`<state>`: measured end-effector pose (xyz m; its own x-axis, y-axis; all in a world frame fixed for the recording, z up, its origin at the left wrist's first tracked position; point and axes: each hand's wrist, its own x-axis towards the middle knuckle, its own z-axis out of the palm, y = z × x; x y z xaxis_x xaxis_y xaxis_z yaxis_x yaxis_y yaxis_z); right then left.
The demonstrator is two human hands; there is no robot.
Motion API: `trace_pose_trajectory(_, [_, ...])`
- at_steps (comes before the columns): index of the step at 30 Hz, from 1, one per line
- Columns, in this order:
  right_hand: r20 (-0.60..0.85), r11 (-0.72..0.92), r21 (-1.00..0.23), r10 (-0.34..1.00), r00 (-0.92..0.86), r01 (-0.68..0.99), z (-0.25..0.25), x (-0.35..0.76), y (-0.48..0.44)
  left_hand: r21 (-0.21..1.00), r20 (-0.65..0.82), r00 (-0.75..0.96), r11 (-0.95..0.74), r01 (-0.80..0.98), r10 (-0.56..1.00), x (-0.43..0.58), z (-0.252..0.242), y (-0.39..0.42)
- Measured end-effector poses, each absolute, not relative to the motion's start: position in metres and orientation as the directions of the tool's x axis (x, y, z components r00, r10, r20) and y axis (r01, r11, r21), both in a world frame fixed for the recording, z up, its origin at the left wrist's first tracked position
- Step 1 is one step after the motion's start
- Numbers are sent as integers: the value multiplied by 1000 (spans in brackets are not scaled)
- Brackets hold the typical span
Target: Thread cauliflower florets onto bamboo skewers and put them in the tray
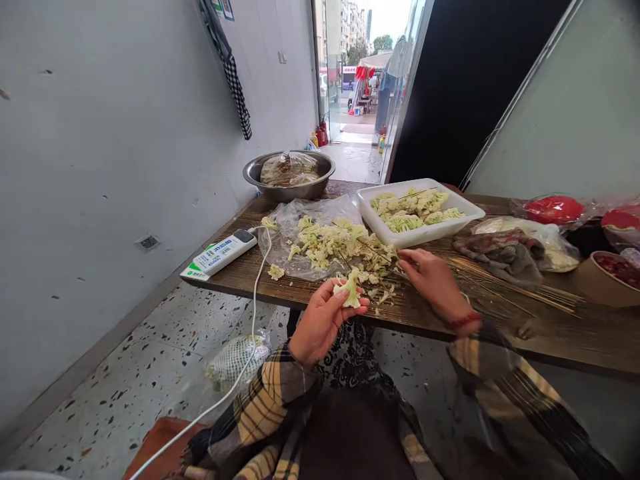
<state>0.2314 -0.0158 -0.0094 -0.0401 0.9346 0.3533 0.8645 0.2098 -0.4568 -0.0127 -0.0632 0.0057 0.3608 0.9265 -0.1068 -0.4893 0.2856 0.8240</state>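
Observation:
A pale green cauliflower floret (351,288) is held in the fingers of my left hand (323,321), just above the table's front edge. My right hand (431,279), slightly blurred, has thumb and fingers pinched together at the right side of the heap of cauliflower pieces (330,243). A thin bamboo skewer (384,255) runs from its fingertips over the heap. Under the heap, a clear plastic bag (293,223) is spread on the table. Small crumbs and bits lie between my hands.
A white tray (475,212) with skewered cauliflower stands behind the heap. Loose bamboo sticks (530,293) and a crumpled cloth (505,257) lie right. A metal basin (250,175) holds a bag. A white power strip (223,255) trails its cable across the left front edge.

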Motion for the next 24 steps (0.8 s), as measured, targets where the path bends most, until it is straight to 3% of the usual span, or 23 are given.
trace_pose_trajectory(4, [354,233,-232,925,-141,944,-35,276,-57,804,-122,362,306,-509,924,-11,2,-59])
trace_pose_trajectory(8, [334,266,-131,919,-210,955,-47,291,-78,802,-125,346,300,-516,930,-5,-2,-54])
trace_pose_trajectory(24, [251,160,-77,958,-136,984,-46,304,-97,778,-133,244,253,-575,961,-10,5,-46])
